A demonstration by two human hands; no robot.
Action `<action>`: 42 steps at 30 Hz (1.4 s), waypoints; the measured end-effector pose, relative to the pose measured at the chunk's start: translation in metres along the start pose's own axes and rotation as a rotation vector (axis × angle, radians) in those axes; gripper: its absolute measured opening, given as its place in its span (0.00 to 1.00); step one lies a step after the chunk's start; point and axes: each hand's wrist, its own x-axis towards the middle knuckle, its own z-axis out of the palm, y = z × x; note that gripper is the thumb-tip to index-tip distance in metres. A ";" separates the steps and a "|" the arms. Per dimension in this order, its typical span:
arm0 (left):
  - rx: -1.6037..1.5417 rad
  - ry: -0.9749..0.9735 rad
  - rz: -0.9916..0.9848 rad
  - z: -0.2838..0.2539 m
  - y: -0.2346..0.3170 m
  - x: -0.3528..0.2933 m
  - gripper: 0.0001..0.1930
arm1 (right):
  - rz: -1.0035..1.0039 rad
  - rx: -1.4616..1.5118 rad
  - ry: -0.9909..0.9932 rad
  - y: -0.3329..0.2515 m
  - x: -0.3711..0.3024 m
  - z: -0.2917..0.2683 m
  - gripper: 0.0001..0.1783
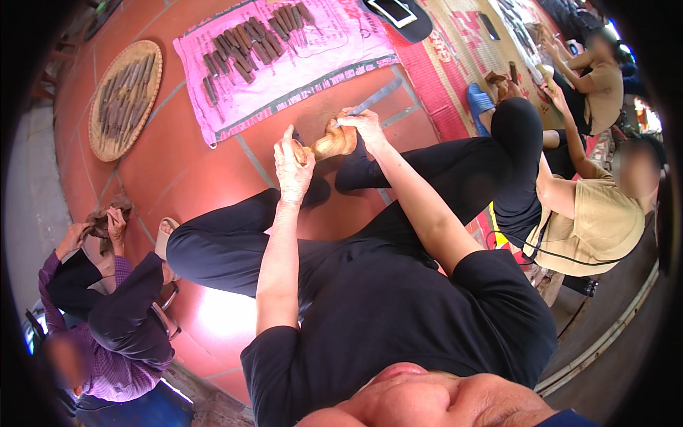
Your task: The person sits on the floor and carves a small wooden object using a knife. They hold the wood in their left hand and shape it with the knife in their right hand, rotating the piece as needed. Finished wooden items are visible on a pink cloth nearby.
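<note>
My left hand [294, 169] is closed around one end of a yellowish-brown wooden piece [333, 145], which looks carved and rounded. It lies between my two hands, just above my feet. In my right hand [365, 129] is a slim, flat grey carving tool [383, 95]. Its long end points up and to the right, away from me, while the other end meets the wood near my fingertips. My fingers hide part of both the wood and the tool.
Ahead, a pink sack [284, 78] bears several dark-handled tools [245, 46]; a round woven tray [97, 135] at left holds more. A cap [416, 28] with a phone [393, 11] lies beyond. Co-workers sit at left [121, 349] and right [594, 220], near a blue sandal [478, 99].
</note>
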 end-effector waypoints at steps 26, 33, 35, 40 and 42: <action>0.013 0.016 0.040 -0.002 0.003 -0.002 0.35 | 0.043 0.046 0.146 -0.007 0.001 0.009 0.09; 0.005 0.025 0.044 -0.001 0.005 0.000 0.34 | -0.013 -0.006 0.084 0.002 0.010 0.012 0.10; 0.020 0.010 0.030 -0.003 0.005 -0.001 0.34 | -0.033 -0.001 0.087 0.003 0.008 0.011 0.10; -0.006 -0.003 0.021 -0.003 0.006 -0.002 0.37 | 0.049 0.092 0.175 0.002 0.014 0.002 0.11; 0.004 0.008 0.030 -0.003 0.006 -0.001 0.36 | 0.045 0.041 0.130 -0.002 0.015 0.004 0.10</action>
